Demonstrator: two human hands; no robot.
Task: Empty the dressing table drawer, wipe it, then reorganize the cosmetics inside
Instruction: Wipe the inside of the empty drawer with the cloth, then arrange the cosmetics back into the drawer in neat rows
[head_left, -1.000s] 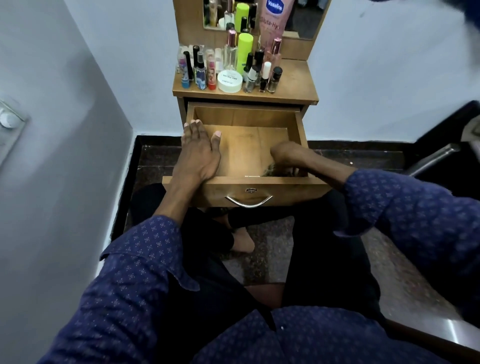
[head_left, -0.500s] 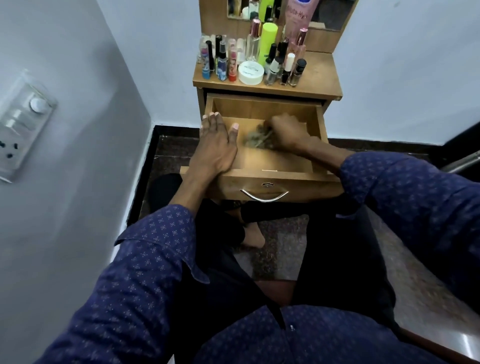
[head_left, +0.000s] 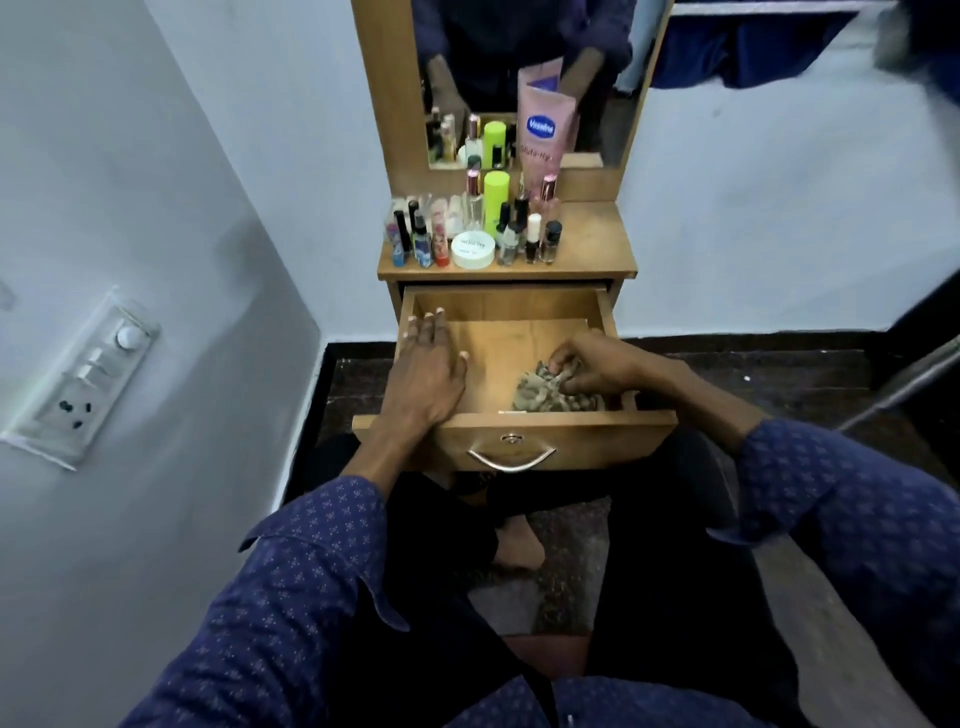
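Observation:
The wooden drawer (head_left: 514, 441) of the dressing table stands pulled out over my knees, holding only a cloth. My left hand (head_left: 428, 371) lies flat, fingers apart, on the drawer's left side wall and floor. My right hand (head_left: 597, 366) grips a crumpled brownish patterned cloth (head_left: 543, 395) pressed on the drawer floor at the front right. Many cosmetics stand on the table top (head_left: 587, 249): small bottles (head_left: 530, 236), a lime green can (head_left: 495, 200), a white round jar (head_left: 471, 250) and a tall pink lotion tube (head_left: 544, 137).
A mirror (head_left: 519, 57) rises behind the cosmetics. A grey wall with a switch panel (head_left: 85, 371) is close on the left. My knees are under the drawer, and a metal chair leg (head_left: 904, 387) shows at the right. The floor is dark stone.
My right hand has swept the cloth from the drawer's back middle to the front right. The left hand stays flat on the left side. My head has tilted up, showing the mirror.

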